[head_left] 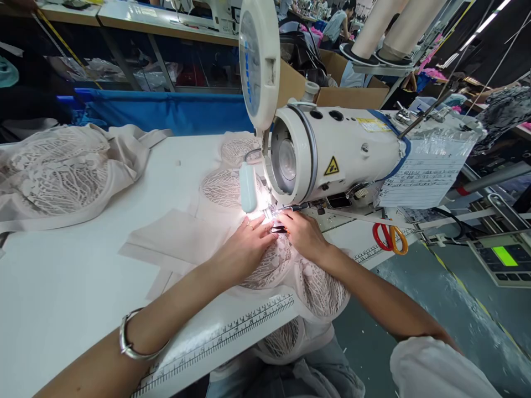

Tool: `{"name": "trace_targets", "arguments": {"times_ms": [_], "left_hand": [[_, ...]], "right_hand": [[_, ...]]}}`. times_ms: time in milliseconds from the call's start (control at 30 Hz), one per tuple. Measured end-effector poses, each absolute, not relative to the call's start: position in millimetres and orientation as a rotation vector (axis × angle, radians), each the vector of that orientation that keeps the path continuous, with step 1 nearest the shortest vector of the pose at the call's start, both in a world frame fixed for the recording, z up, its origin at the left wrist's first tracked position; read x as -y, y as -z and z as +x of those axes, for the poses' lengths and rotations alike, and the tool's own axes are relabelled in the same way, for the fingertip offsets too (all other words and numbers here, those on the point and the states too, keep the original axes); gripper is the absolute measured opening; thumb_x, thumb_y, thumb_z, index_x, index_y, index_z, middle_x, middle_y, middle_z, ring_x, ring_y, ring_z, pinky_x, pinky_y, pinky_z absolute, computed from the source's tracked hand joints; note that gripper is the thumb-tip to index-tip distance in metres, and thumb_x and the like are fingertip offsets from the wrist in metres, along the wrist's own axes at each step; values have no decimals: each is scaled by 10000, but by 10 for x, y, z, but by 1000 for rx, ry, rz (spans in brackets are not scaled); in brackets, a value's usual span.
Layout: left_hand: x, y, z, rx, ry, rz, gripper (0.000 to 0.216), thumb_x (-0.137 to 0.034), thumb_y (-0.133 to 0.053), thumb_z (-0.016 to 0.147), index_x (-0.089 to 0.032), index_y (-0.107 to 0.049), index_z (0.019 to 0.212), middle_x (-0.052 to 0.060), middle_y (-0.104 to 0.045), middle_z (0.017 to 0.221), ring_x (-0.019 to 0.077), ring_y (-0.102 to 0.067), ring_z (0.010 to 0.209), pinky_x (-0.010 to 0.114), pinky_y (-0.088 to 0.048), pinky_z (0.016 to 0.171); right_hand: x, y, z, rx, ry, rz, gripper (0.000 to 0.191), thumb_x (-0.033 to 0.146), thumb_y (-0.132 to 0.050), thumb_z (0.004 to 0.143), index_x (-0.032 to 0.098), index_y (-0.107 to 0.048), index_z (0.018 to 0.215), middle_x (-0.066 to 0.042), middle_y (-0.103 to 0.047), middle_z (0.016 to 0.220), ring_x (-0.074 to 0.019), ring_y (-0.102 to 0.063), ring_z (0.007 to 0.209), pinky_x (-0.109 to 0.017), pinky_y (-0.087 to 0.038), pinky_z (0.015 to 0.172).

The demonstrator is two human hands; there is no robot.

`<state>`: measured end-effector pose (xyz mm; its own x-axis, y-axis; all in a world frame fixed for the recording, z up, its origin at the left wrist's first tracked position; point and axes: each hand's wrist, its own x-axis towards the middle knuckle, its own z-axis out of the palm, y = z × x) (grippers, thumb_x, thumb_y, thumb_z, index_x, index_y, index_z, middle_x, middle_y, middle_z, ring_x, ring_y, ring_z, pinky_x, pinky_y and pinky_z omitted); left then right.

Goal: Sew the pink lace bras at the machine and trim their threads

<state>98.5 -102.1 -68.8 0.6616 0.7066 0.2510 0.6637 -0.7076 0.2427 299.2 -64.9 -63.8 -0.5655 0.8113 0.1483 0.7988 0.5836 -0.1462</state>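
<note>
My left hand (248,243) lies flat, fingers together, pressing pale lace fabric (274,265) onto the white table just before the needle of the sewing machine (332,152). My right hand (302,232) sits close beside it on the same fabric, fingers curled and pinching a small dark red-tipped tool (280,229) near the needle. A bright lamp lights the spot under the machine head. The lace piece hangs over the table's front edge toward my lap. A silver bangle (128,337) is on my left wrist.
A heap of the same lace garments (58,171) lies at the table's far left. Flat cut pieces (174,237) rest left of my hands. Orange-and-red scissors (390,237) lie right of the machine. A ruler strip (232,331) runs along the table's edge. A control panel (504,257) stands at right.
</note>
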Motion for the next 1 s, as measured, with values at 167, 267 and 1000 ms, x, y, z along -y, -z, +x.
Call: {"name": "trace_targets", "arguments": {"times_ms": [167,267,1000], "left_hand": [[1002,600,960,-1124,-508,2757,264,-264,-454,1004,-153,-689,1050,151,-672,1195,336,-555,1219,541,-483,962],[1040,600,1021,-1180,-451,2888,339,-406,-526,980,-117,-670,1081,187,-649,1221,379,-537,1248,556,-454,999],[1042,676,1029,-963,-655,3026,363,-245,-370,1058,-110,-698,1136,100,-735,1125,233,-655,1075,428,-449,1072]], "right_hand": [[646,540,2986,2630,-72,-1361,337,42,-389,911,195,-688,926,-70,-693,968,-193,-587,803,-295,-380,612],[809,484,3077,2555,-36,-1377,333,58,-412,896,216,-685,1001,-64,-666,979,-205,-579,871,-290,-348,583],[754,438,3334,2852,-183,-1448,700,88,-544,745,301,-577,1411,7,-778,784,-173,-637,668,-268,-277,561]]}}
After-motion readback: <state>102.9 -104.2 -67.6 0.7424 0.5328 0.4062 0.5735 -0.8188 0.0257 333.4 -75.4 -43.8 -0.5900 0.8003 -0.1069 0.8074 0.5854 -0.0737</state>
